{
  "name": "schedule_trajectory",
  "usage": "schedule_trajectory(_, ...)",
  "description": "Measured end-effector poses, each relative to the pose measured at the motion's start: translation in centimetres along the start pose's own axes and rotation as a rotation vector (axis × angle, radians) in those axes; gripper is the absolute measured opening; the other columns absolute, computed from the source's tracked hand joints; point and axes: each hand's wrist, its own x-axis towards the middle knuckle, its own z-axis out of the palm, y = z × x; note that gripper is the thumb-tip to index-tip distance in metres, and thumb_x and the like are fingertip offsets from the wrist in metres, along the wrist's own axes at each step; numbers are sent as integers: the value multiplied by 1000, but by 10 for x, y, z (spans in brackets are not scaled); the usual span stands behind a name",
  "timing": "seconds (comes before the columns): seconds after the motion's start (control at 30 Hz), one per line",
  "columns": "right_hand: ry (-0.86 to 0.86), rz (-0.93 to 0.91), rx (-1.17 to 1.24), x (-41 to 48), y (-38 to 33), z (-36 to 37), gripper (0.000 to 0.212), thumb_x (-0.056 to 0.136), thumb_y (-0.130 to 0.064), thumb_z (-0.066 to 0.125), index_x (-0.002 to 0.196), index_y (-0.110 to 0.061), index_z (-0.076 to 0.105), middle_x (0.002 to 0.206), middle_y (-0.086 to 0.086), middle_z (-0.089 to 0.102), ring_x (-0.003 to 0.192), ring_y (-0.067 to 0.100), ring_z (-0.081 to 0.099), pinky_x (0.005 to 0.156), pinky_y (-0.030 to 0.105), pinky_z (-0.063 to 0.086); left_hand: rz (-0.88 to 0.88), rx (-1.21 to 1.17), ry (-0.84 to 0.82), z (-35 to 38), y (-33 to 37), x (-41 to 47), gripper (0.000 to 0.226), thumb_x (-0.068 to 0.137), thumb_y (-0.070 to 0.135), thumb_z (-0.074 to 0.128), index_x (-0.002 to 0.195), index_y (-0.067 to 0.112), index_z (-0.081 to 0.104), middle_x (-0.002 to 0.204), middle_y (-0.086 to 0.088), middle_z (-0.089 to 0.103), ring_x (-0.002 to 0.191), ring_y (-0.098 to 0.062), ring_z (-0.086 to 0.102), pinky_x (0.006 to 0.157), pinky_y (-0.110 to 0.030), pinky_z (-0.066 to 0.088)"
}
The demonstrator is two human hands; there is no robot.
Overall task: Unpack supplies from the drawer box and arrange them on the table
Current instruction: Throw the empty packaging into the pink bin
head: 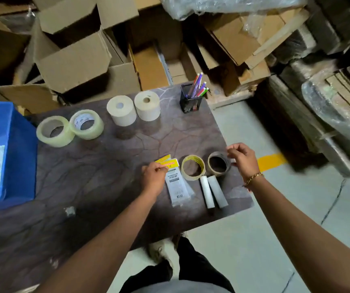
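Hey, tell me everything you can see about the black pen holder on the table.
The pen holder is a square cup of black wire mesh. It stands upright near the far right corner of the table, just right of two beige rolls. It holds several pens with purple, green, red and white parts, all leaning right out of its open top. Only the table and the pens touch it.

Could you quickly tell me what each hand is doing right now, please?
Left hand: pinching the packet.
Right hand: gripping the dark roll.
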Motion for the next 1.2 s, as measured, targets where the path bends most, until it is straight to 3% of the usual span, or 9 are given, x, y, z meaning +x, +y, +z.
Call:
schedule_trajectory(0.13,23,87,-39,-57,55,2,14,85,-16,68,73,-11,62,74,3,62,75,16,55,77,33,47,-61,44,-137,14,-25,-33,23,88,26,64,109,20,69,115,-10,45,114,-24,47,102,-24,37)
schedule_trajectory(0.23,-48,98,-117,-83,66,16,17,88,-10,64,72,-10,61,76,7,62,74,16,54,71,23,43,-53,342,-284,23,-37,-45,41,91,42,54,133,37,55,131,-8,34,125,-31,38,114,-32,29)
schedule_trajectory(0.4,-116,108,-238,-93,82,42,24,83,-14,66,61,-21,59,78,6,64,82,21,55,77,33,42,28,589,-389,19,-43,-47,48,84,49,56,131,47,50,129,-3,29,123,-30,29,113,-41,29)
schedule_trajectory(0.57,-185,109,-173,-110,85,73,27,83,-4,65,63,-22,60,74,-1,62,69,7,55,70,24,40,6,397,-312,19,-47,-59,27,84,26,63,110,31,69,120,-3,40,118,-24,44,107,-25,32)
schedule_trajectory(0.67,-210,141,-120,-112,86,87,21,83,-4,65,70,-20,65,76,-5,65,72,6,58,71,18,44,-115,-43,-248,18,-49,-71,24,78,4,66,93,21,73,100,-4,60,85,-21,61,69,-20,49)
schedule_trajectory(0.73,-222,157,-81,-113,84,94,21,83,-3,65,72,-20,65,76,-6,66,73,7,58,71,15,46,-226,-220,-279,16,-50,-77,25,77,-3,65,90,19,67,89,-3,65,72,-18,58,56,-22,43)
schedule_trajectory(0.97,-296,237,9,-114,86,109,21,84,-2,63,74,-20,62,76,-3,63,78,15,57,80,34,46,-216,-346,-267,9,-60,-81,33,75,-9,67,99,11,58,86,-4,66,71,-16,60,60,-22,50)
schedule_trajectory(1.1,-312,212,75,-115,78,110,25,84,3,59,73,-19,59,75,-3,60,76,14,55,79,33,44,-173,-385,-280,0,-56,-80,33,78,-11,66,99,13,55,88,-5,64,70,-14,61,54,-17,52)
schedule_trajectory(1.2,-309,178,167,-116,58,104,24,84,7,58,75,-16,58,75,-1,58,70,9,53,67,21,45,-109,-427,-306,-7,-39,-80,32,80,-12,63,100,12,55,92,-7,66,72,-15,63,53,-17,52)
